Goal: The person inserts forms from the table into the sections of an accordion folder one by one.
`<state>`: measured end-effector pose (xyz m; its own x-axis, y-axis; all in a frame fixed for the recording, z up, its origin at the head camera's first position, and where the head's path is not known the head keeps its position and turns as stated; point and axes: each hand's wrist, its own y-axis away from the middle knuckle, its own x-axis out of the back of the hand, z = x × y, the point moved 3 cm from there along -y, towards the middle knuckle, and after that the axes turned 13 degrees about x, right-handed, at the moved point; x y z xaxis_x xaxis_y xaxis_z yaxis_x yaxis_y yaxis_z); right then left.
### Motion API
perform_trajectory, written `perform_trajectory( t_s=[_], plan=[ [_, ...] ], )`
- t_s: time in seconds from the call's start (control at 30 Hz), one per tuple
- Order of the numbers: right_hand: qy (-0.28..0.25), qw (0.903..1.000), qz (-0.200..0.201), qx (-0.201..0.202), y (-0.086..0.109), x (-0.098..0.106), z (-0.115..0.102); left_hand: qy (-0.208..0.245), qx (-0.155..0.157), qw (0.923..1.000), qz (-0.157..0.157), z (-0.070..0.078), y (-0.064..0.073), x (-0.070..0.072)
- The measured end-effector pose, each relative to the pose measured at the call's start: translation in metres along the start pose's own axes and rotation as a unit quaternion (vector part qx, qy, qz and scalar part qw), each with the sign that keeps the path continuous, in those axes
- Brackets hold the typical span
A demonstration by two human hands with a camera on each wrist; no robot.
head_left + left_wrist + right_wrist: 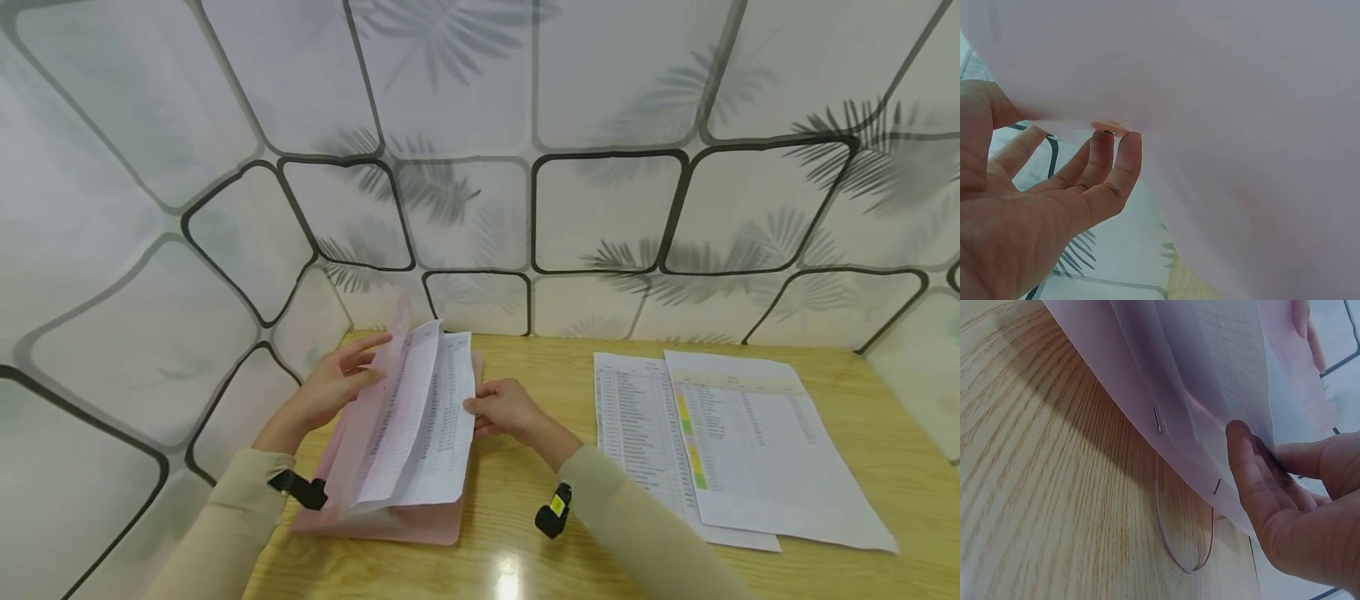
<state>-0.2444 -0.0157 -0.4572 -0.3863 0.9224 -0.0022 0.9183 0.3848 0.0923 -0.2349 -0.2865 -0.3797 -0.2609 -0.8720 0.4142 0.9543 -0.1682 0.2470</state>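
A pink translucent folder [420,527] stands spread open on the table at left in the head view. My left hand [337,385] holds up its cover at the far left edge, thumb on one side and fingers on the other. The left wrist view shows fingertips at a small round button [1109,128] on that cover. Inside the folder, printed sheets [446,417] lean and fan apart. My right hand [508,408] pinches their right edge between thumb and fingers. An elastic cord loop [1159,519] hangs from the folder's edge in the right wrist view.
Two printed sheets [780,450] overlap on the wooden table [540,358] to the right, the upper one with a coloured strip at its left. A patterned wall covering [600,217] rises behind the table and along the left side.
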Motion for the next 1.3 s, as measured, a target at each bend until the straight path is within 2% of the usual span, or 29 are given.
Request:
perform_trajectory(
  t_s=[0.37, 0.67, 0.87, 1.3],
  plan=[
    [-0.002, 0.9999, 0.009, 0.007, -0.003, -0.006, 0.000, 0.006, 0.001, 1.0000, -0.005, 0.001, 0.000, -0.001],
    [-0.010, 0.9995, 0.026, 0.015, -0.004, -0.017, -0.002, -0.013, 0.002, 0.9999, 0.003, 0.002, 0.000, 0.001],
    [-0.010, 0.9991, 0.036, 0.019, -0.002, -0.023, -0.003, -0.002, -0.006, 1.0000, -0.004, 0.001, -0.001, 0.000],
    [-0.015, 0.9992, 0.029, 0.023, -0.002, -0.034, -0.001, 0.005, 0.000, 1.0000, -0.002, 0.002, -0.002, -0.002]
  ],
)
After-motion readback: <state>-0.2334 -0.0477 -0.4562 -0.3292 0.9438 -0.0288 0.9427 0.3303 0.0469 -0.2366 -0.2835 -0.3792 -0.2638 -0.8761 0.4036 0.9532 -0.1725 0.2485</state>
